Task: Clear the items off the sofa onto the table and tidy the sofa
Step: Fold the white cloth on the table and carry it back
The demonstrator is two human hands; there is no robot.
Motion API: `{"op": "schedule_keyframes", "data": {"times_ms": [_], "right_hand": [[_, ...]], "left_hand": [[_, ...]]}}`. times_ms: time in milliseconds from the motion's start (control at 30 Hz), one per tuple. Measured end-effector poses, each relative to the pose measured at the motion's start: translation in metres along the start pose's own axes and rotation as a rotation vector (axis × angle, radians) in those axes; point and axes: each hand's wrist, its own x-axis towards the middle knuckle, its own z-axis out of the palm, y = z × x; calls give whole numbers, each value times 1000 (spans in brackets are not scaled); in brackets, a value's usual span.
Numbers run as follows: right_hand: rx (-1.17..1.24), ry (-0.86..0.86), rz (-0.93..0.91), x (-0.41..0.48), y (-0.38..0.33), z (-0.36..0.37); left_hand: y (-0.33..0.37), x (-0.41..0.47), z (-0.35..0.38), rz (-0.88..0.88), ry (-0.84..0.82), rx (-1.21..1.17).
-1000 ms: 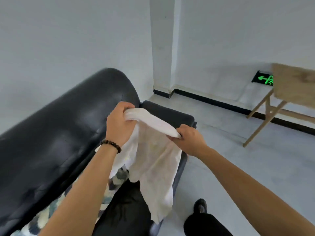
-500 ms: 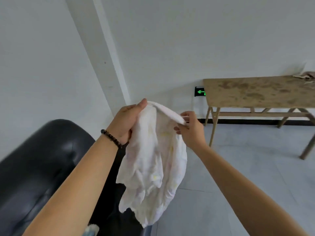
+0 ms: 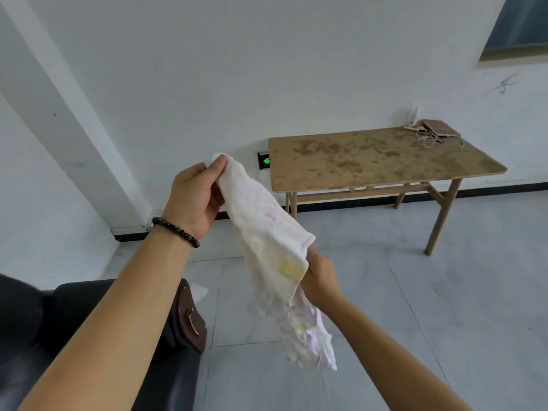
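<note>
1 cloth (image 3: 268, 235) off sofa (image 3: 59, 321), mid-air. Left hand (image 3: 192, 200) fingers (image 3: 218, 171) pinch top corner; right hand (image 3: 321, 280) grips lower edge. Not yet on bench (image 3: 370, 164); sofa tidying likely remains.

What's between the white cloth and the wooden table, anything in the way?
Nothing visible. The cloth, gripped by the left hand and right hand, hangs over open floor tiles that run to the table. A brown booklet and tangled cords lie only at the table's far right corner.
</note>
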Motion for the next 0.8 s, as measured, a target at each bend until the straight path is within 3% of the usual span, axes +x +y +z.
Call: {"op": "schedule_keyframes", "data": {"times_ms": [100,200,367,600,667,800], "right_hand": [[1,292,-41,56,-3,-47],[-101,396,-154,101,-8,-79],[17,460,-139,177,-26,-110],[245,419,-182,290,-72,-150],[220,452,-215,318,-81,-165],[-30,671,-202,366,-61,-204]], "left_hand": [[-16,36,-3,51,63,229],[-29,81,-8,62,77,487],[-52,148,33,-71,-219,928],[-120,238,120,214,-309,1254],[-131,274,135,344,-229,1225],[-119,349,153,538,-41,901]]}}
